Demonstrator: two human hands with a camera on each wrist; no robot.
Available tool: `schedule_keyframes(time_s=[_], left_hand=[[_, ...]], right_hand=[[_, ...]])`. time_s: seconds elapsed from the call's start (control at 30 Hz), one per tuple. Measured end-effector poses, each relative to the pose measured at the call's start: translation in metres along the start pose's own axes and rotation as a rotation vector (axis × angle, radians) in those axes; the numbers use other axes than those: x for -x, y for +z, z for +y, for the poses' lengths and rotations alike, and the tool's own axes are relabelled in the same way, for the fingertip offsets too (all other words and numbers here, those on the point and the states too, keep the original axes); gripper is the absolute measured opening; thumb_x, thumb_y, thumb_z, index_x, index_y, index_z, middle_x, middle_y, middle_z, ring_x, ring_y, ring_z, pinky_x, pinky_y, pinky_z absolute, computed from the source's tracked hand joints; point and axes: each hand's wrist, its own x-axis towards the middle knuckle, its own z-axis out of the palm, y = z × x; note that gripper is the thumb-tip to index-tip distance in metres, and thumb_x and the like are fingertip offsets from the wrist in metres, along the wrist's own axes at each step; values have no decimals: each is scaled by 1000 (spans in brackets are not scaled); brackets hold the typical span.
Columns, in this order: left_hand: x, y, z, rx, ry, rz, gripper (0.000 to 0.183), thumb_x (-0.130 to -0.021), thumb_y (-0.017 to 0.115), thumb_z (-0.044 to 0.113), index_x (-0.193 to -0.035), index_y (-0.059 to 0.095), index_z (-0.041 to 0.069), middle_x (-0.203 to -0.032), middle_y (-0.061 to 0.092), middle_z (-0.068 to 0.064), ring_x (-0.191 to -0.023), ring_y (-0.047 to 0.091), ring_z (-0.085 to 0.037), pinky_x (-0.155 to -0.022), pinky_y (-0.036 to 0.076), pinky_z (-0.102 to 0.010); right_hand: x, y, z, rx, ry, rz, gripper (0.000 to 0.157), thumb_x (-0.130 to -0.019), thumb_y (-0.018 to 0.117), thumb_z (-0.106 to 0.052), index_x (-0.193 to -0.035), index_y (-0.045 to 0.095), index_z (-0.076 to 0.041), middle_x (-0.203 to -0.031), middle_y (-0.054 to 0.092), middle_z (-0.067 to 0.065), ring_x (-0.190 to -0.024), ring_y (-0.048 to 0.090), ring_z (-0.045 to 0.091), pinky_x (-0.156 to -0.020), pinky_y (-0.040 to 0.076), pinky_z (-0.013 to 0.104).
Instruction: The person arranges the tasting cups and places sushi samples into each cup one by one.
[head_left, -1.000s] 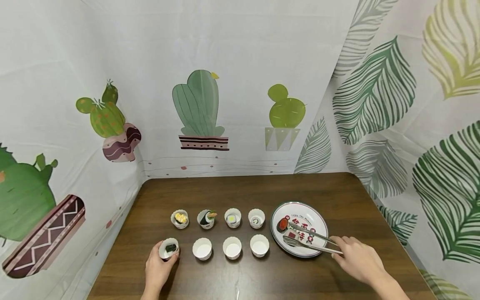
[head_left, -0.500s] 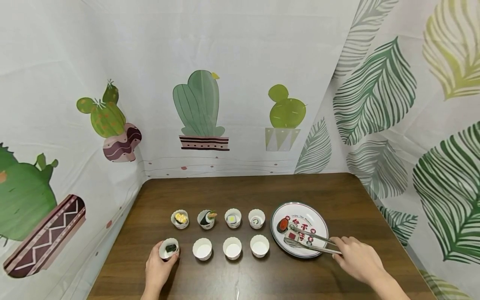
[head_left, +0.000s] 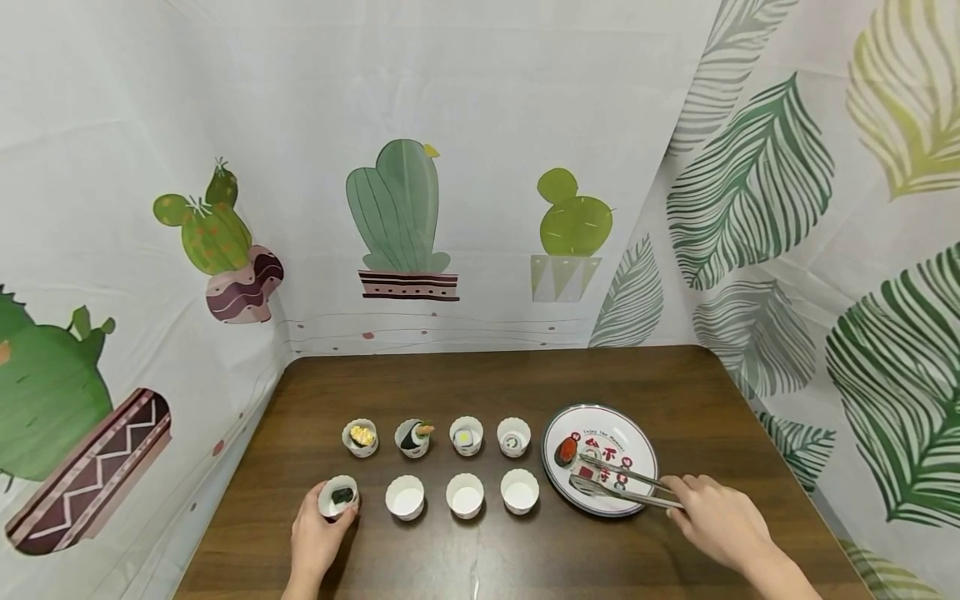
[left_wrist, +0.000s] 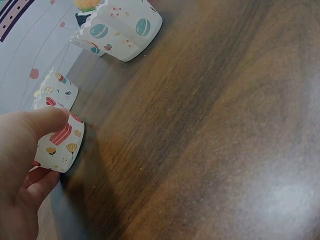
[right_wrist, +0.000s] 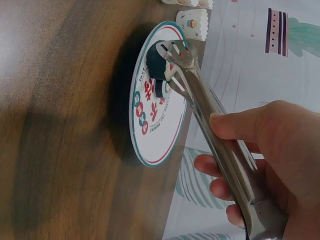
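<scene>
My left hand [head_left: 318, 533] grips a white paper cup [left_wrist: 65, 142] at the left end of the near row, thumb and fingers on its sides. A dark green-topped toy sushi [head_left: 342, 495] lies in that cup. In my right hand [head_left: 718, 517] is a pair of metal tongs [right_wrist: 227, 165], its tips reaching over the white printed plate [head_left: 558, 492]. A red-topped sushi with a dark wrap [head_left: 566, 451] sits on the plate's left side. Close to the tong tips is a small white roll with a dark rim [right_wrist: 161, 89]; whether the tips touch it I cannot tell.
The far row has cups holding a yellow-topped sushi [head_left: 363, 436], a dark-wrapped roll [head_left: 412, 437], a yellow-centred piece [head_left: 466, 437] and a small round roll [head_left: 513, 442]. Three white cups [head_left: 405, 499] continue the near row. Printed cloth [head_left: 480, 100] hangs behind the wooden table [head_left: 420, 567].
The tong tips have shifted slightly over the plate and drawn a little closer together. My left hand and the cups stay in place.
</scene>
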Motion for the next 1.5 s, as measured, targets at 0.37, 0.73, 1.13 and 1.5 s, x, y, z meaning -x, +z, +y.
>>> schedule_keyframes(time_s=[0.37, 0.73, 1.13, 1.5], left_hand=[[0, 0, -1, 8, 15, 15, 63, -66, 79, 12, -119, 50, -5, -111, 58, -28, -103, 54, -45, -83, 41, -55], [0, 1, -3, 3, 2, 3, 65, -66, 78, 12, -121, 49, -5, -113, 57, -27, -104, 54, -45, -82, 41, -55], [2, 2, -2, 3, 24, 16, 69, -65, 79, 11, -124, 47, -5, -115, 55, -30, -105, 53, -46, -84, 41, -56], [1, 1, -1, 1, 25, -1, 74, -64, 80, 13, -127, 44, -4, -118, 54, -30, -107, 52, -46, -84, 41, -56]], right_hand=[[4, -1, 4, -13, 17, -7, 35, -64, 75, -25, -96, 65, -16, -76, 61, -2, -70, 60, 20, -48, 44, 36], [4, -2, 0, -47, 83, -88, 34, -67, 74, -26, -98, 65, -16, -78, 62, -3, -74, 61, 20, -51, 45, 38], [2, -1, 1, -60, 83, -119, 31, -69, 74, -25, -97, 65, -17, -76, 61, -5, -71, 61, 18, -50, 45, 38], [4, -1, 3, -76, 96, -136, 33, -69, 74, -26, -100, 65, -17, -80, 63, -4, -73, 62, 19, -50, 44, 37]])
